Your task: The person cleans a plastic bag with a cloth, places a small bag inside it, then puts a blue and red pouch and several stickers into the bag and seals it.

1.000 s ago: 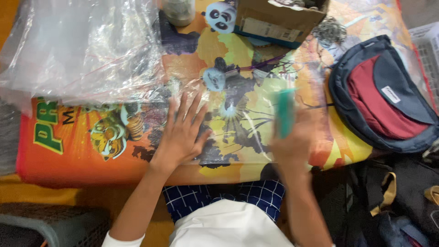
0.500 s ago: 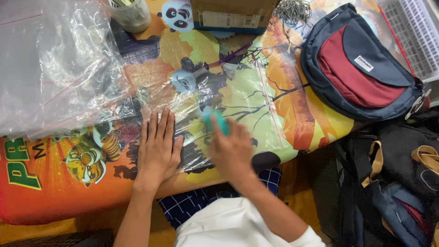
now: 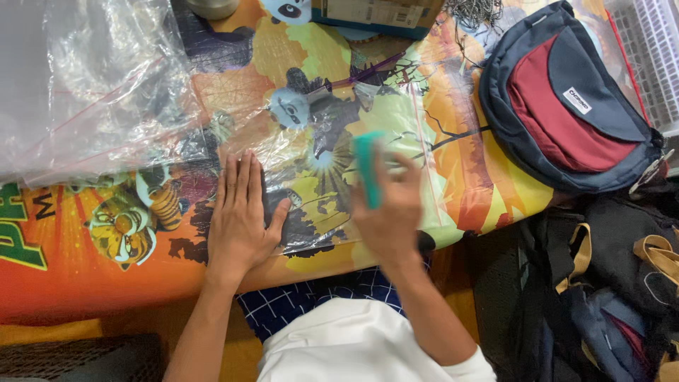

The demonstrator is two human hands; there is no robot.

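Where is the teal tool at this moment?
In the head view, the teal tool is right of centre, held upright in the right hand over the clear bag, with the left hand flat beside it.

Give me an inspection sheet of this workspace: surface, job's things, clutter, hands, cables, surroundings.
Surface: low table covered with a bright cartoon-animal print.
Job's things: clear zip bag lying flat on the print; teal flat tool, blurred.
Clutter: pile of clear plastic bags; cardboard box; navy and red pouch; tangle of metal wire pieces.
Hands: left hand pressed flat on the zip bag; right hand grips the teal tool over it.
Cables: nothing seen.
Surroundings: dark bags on the right; white basket.
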